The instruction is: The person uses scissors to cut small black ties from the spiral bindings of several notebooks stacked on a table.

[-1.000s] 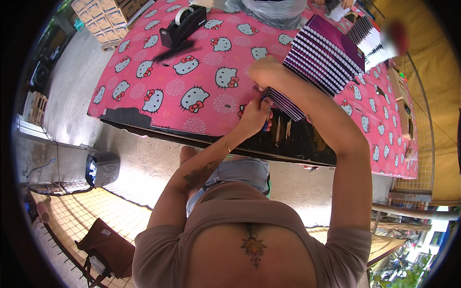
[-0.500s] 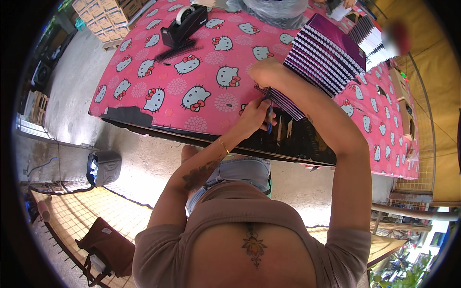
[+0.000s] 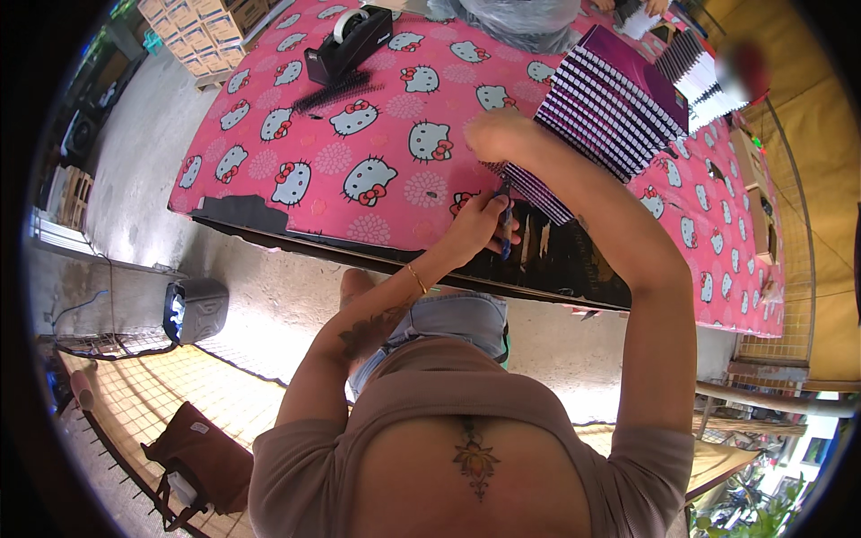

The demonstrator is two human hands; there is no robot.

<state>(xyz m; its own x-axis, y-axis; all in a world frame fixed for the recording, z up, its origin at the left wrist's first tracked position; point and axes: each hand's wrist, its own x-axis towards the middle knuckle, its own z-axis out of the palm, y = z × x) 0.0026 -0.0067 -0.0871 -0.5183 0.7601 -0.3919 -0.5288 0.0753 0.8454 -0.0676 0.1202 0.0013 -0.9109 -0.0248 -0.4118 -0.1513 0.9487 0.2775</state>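
My left hand is closed around blue-handled pliers, near the table's front edge. Their dark tip points toward the bound edge of a spiral notebook, which lies partly under my right forearm. Bent sharply at the wrist, my right hand curls over the left end of that notebook. Its fingertips are mostly hidden behind the hand. Just beyond the forearm rises a stack of purple notebooks, their white-and-dark spiral edges facing me.
A black tape dispenser and loose black spiral coils lie on the pink patterned table cover. Clear plastic wrap sits at the back. Another person's hands work over papers at the far right. Cartons are stacked on the floor.
My left hand and the pliers have shifted slightly down, away from the notebook's bound edge. My right hand stays at the notebook's end. The view has moved a little.
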